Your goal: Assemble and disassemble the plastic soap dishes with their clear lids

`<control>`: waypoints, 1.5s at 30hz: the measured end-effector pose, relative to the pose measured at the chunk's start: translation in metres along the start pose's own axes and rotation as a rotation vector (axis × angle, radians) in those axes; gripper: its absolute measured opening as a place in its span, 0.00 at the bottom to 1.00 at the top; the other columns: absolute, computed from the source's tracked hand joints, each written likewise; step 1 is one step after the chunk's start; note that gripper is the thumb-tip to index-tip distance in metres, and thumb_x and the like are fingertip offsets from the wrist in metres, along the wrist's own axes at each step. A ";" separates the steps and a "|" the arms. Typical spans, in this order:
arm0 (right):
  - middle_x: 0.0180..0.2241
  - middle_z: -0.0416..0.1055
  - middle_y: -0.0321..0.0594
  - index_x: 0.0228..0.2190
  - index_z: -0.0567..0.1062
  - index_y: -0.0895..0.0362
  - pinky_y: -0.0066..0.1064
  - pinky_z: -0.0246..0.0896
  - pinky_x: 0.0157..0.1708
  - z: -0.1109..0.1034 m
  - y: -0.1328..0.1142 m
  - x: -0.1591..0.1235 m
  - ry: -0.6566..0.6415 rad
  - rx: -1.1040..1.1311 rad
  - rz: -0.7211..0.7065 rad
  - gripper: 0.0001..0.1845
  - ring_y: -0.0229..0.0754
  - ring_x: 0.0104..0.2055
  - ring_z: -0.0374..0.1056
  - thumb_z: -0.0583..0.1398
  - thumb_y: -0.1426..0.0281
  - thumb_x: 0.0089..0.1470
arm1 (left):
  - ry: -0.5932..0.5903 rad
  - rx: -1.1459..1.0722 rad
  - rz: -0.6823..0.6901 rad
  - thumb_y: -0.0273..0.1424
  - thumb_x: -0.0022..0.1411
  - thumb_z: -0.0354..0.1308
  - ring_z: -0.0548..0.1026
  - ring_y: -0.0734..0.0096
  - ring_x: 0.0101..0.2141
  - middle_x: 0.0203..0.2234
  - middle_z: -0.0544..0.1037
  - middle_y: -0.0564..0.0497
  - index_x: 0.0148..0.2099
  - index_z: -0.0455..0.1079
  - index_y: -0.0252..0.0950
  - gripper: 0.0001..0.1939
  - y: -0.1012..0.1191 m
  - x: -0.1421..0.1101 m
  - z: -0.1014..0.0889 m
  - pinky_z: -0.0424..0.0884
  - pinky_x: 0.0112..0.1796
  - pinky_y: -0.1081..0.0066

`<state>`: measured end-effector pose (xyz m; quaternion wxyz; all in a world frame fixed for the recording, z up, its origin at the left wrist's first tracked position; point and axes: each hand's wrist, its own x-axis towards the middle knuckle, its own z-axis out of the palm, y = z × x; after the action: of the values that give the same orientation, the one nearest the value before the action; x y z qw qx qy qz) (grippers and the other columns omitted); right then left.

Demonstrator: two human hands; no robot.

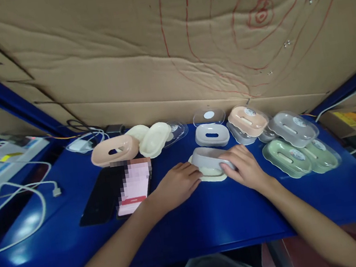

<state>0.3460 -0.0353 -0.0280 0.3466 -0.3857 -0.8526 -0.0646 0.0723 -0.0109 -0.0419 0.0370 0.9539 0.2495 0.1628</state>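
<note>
My right hand [244, 166] grips a grey oval soap dish part [206, 158] by its right end, with the thumb at the near side. This grey part is tilted over a cream scalloped tray [216, 178], which lies on the blue table. At the tray's left edge, my left hand [182, 178] has its fingers bent and closed on the rim; its fingertips are partly hidden. Just behind stands another grey oval dish [212, 135] with a slot, and a clear lid [209, 116] with a white sticker is behind that.
Peach [114, 150] and cream dish parts [155, 139] sit at the back left. To the right are stacked lidded dishes in peach [247, 120], grey [293, 128] and green [286, 158]. Two phones [134, 186], cables [43, 201] and a cardboard wall [119, 49] surround the work spot.
</note>
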 end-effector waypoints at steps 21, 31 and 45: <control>0.44 0.82 0.43 0.49 0.78 0.55 0.41 0.65 0.47 0.007 -0.009 0.000 -0.302 0.043 -0.125 0.11 0.47 0.46 0.75 0.62 0.63 0.71 | 0.041 0.136 0.083 0.23 0.76 0.54 0.77 0.57 0.54 0.52 0.80 0.44 0.58 0.72 0.36 0.12 -0.001 0.000 -0.014 0.68 0.58 0.53; 0.44 0.79 0.43 0.49 0.76 0.55 0.42 0.63 0.48 -0.008 -0.015 0.003 -0.468 0.097 0.025 0.12 0.49 0.48 0.73 0.65 0.63 0.68 | 0.060 0.013 0.049 0.28 0.76 0.57 0.78 0.56 0.53 0.52 0.79 0.44 0.59 0.71 0.37 0.12 0.002 0.003 0.001 0.75 0.54 0.57; 0.45 0.80 0.45 0.51 0.78 0.59 0.41 0.69 0.48 0.017 -0.016 -0.001 -0.334 -0.133 -0.193 0.11 0.49 0.47 0.75 0.60 0.69 0.71 | 0.037 -0.164 -0.076 0.31 0.69 0.67 0.79 0.59 0.52 0.50 0.81 0.48 0.56 0.76 0.41 0.14 -0.007 0.003 -0.012 0.73 0.54 0.58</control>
<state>0.3255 -0.0406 -0.0391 0.1666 -0.3295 -0.9251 -0.0889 0.0678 -0.0033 -0.0307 0.1164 0.9343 0.2721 0.1988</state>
